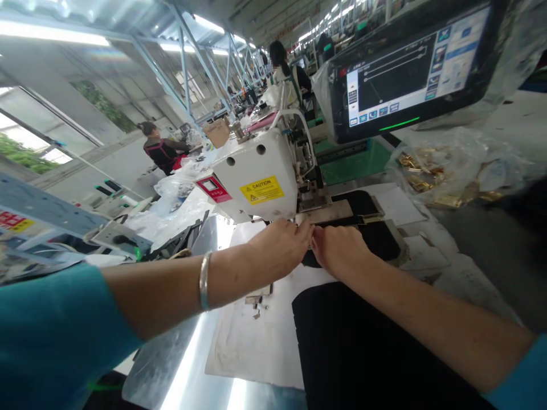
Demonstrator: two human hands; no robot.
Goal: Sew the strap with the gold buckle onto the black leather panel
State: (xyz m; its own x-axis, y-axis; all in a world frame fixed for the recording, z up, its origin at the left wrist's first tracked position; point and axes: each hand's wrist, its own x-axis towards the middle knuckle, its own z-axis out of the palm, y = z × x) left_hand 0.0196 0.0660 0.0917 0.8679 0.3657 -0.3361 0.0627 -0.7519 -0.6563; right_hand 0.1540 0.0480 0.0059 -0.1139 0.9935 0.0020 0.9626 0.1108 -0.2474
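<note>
At right, a clear plastic bag [491,171] holds gold-coloured metal pieces [421,165]. A cardboard box [216,132] stands far left, its contents hidden. The left hand [284,242] and right hand [339,246] meet, fingers bunched, beside the black piece [382,239] near the sewing machine [260,171]; I cannot tell what, if anything, they pinch.

Your metal worktop [158,370] runs bare and shiny toward seven o'clock, taking the centre of the view as the dial. A stained white sheet [260,353] lies flat on it at six, with small scraps [257,307] on top. At five a black panel [363,353] covers the sheet's edge; at twelve, beyond your sheet, stands the white machine [252,162].
</note>
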